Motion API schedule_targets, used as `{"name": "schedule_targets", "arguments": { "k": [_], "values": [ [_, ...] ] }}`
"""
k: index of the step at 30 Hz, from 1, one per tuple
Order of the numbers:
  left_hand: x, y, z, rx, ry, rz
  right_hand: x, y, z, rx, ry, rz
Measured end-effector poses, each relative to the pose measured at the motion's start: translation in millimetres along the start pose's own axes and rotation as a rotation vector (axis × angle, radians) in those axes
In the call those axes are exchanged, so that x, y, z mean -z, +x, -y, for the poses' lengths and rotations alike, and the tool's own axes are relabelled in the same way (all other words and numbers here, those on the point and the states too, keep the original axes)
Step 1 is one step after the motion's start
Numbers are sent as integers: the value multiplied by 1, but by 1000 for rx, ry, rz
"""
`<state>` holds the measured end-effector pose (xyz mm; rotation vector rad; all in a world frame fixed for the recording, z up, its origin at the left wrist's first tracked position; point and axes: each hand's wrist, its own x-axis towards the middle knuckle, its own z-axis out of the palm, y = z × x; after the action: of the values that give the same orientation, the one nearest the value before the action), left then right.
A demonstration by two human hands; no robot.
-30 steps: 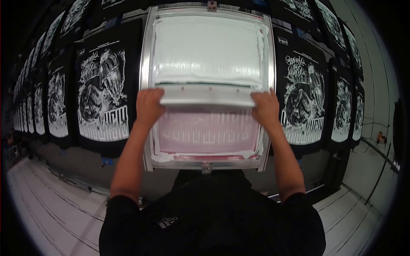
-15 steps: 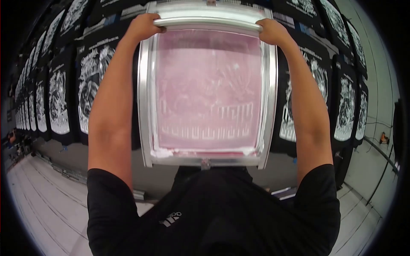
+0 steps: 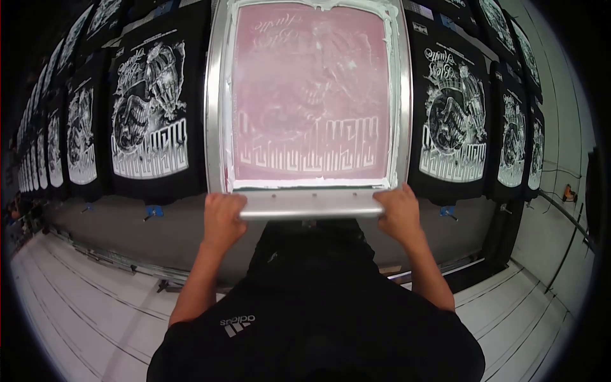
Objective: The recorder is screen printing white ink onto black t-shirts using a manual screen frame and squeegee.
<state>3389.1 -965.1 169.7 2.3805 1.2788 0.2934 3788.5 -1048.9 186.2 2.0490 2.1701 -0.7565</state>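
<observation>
A wide aluminium squeegee (image 3: 310, 204) lies across the near end of a screen-printing frame (image 3: 215, 108), close to my body. My left hand (image 3: 224, 218) is closed around its left end, and my right hand (image 3: 400, 215) around its right end. Beyond the squeegee stretches the frame's pink mesh (image 3: 286, 89), with a pale design showing in it and a band of geometric lettering along its near part. White ink (image 3: 392, 95) rims the mesh on its sides and near edge. The squeegee's blade edge is hidden from me.
Black printed shirts stand in rows on both sides, the nearest being a left shirt (image 3: 149, 108) and a right shirt (image 3: 452, 114), each with a white design. Blue clamps (image 3: 154, 211) hang below them. A pale wall (image 3: 560, 146) rises at the far right.
Both hands have drawn the squeegee from the far end of the frame to the near end, toward my body. My arms are now bent, and the mesh design shows more clearly.
</observation>
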Motion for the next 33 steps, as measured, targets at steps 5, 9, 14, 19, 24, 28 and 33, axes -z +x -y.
{"name": "schedule_targets", "arguments": {
  "k": [5,9,14,19,24,28,33],
  "values": [
    [-28,2,8,-1,95,-153,-22,7,-6,58,-54,-172],
    [-30,127,68,-70,159,-235,13,127,-43,116,-109,-369],
    [6,311,125,-137,143,-318,81,286,-87,91,-190,-461],
    [44,429,142,40,221,-164,158,394,-113,-49,-410,-269],
    [77,430,128,53,179,16,192,385,-112,-28,-313,-195],
    [85,255,74,114,99,121,148,214,-42,3,-166,-40],
    [46,49,4,-1,70,160,50,29,3,24,-9,23]
  ]
}}
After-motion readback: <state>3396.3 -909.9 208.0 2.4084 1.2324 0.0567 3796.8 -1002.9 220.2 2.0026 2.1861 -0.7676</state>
